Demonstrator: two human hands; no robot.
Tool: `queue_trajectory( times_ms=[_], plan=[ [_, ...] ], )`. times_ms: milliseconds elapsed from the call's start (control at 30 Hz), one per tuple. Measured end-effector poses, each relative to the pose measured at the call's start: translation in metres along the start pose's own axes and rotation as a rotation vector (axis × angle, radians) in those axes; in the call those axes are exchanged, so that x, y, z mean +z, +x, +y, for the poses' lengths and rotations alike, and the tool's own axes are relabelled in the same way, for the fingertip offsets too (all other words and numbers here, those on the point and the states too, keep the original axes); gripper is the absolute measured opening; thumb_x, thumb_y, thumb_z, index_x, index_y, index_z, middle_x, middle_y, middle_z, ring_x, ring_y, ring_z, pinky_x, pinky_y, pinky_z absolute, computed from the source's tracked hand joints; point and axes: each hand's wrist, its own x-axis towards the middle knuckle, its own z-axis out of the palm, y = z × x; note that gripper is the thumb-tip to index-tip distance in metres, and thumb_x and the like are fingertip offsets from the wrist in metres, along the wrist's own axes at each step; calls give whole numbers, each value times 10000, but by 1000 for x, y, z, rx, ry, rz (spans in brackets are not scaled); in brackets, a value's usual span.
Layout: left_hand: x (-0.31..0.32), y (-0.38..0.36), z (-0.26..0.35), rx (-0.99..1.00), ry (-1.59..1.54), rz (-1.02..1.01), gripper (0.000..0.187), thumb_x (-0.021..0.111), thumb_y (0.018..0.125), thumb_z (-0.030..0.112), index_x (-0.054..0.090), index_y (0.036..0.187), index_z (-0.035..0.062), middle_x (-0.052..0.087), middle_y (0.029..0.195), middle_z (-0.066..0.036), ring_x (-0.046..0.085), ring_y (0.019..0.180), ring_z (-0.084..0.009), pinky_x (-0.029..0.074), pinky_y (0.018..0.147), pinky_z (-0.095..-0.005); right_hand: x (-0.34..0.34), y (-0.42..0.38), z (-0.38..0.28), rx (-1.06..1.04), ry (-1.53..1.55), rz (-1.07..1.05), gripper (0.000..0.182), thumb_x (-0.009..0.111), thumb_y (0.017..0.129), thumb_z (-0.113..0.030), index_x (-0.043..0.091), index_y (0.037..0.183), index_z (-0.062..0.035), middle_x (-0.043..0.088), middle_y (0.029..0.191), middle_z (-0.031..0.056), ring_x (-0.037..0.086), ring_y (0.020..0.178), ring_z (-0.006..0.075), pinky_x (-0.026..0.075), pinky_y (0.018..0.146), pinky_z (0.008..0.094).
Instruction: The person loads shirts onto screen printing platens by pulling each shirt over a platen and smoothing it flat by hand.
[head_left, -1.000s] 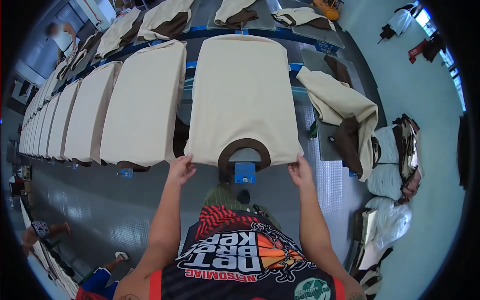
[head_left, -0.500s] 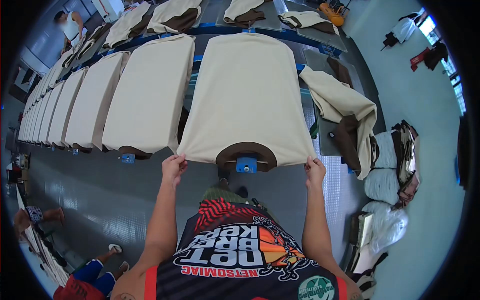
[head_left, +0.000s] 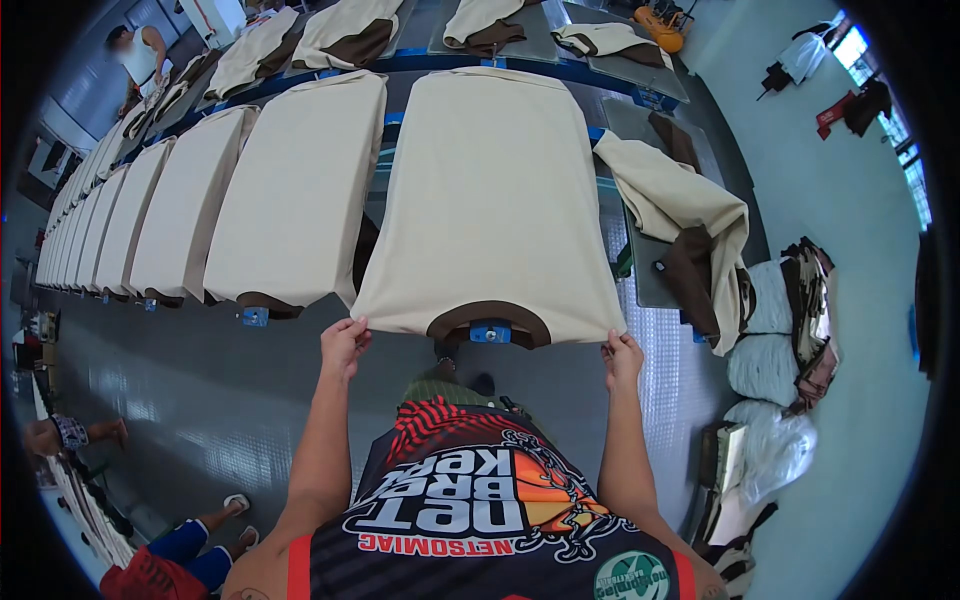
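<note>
A cream shirt (head_left: 490, 200) with a brown neckband (head_left: 538, 322) is stretched over a flat board in front of me; the cloth hides the board. At its near left corner, my left hand (head_left: 345, 347) pinches the fabric between thumb and fingers. My right hand (head_left: 622, 360) grips the near right corner the same way. Between them, a blue bracket (head_left: 490, 332) shows through the neck opening. Just left lies another cream shirt (head_left: 298, 195), smooth on its own board.
A crumpled cream and brown garment (head_left: 680, 195) lies on the board to the right. Several covered boards curve away left. Plastic-wrapped bundles (head_left: 775, 450) stand along the right wall. One person (head_left: 143, 55) stands far left; another in red (head_left: 155, 575) is at lower left.
The shirt's near edge and neckband have come slightly toward me, covering more of the blue bracket. My right hand has shifted a little nearer and left; both hands keep their hold.
</note>
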Motion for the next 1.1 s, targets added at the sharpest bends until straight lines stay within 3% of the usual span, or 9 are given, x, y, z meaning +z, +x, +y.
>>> queue_trajectory(
  times_ms=[467,600,667,733,800,900,967,1033,1100],
  plan=[
    [9,19,-19,-51,142,102,106,683,843,98,588,812,63,595,751,-16,592,698,-129,499,642,-296,7,17,29,156,-139,77,116,676,851,-119,565,863,-88,558,761,17,544,722,134,469,691,318],
    [1,34,-36,60,-114,7,66,604,864,8,557,839,47,604,845,-72,597,769,-172,492,666,-303,4,16,35,140,109,-8,74,619,875,-60,561,922,-68,587,880,49,568,823,180,483,795,371],
    [9,26,-32,86,-154,71,69,573,857,-29,570,887,34,602,867,-82,589,770,-177,481,658,-299,0,21,40,123,244,-45,88,596,884,-37,563,963,-57,597,936,63,580,870,199,479,832,385],
    [13,14,-21,107,-195,142,127,542,851,-65,583,935,21,600,890,-92,580,771,-182,470,649,-294,1,19,37,31,252,-84,225,552,877,22,554,1094,-36,599,1030,92,591,951,230,469,863,383],
    [10,10,-14,145,-204,-20,367,558,811,-78,575,1156,45,586,1028,-94,582,822,-197,473,690,-321,4,17,29,29,204,-33,315,542,857,52,535,1161,-31,591,1082,104,589,978,236,463,874,376],
    [-4,28,-19,63,-62,-40,436,561,831,-50,551,1257,42,616,1057,-99,595,799,-171,464,683,-308,1,19,16,54,124,-74,446,533,818,102,515,1245,-26,587,1132,117,588,999,236,460,878,364],
    [-3,26,-22,80,-120,37,389,600,827,-22,581,1214,9,625,966,-73,574,739,-137,450,632,-274,-2,22,10,84,88,-170,488,535,797,122,514,1262,-27,592,1130,119,589,992,229,461,872,359],
    [1,19,-19,98,-182,117,352,639,822,7,612,1172,-24,635,876,-48,553,679,-103,436,582,-241,-6,23,10,158,154,-38,496,544,801,113,519,1276,-31,601,1129,117,589,995,211,460,862,345],
    [0,15,-18,233,77,165,386,692,817,55,606,1184,-30,646,915,-30,562,713,-87,457,652,-226,-7,26,12,125,116,-11,496,545,807,105,522,1281,-40,609,1101,107,589,989,202,457,847,340]
  ],
)
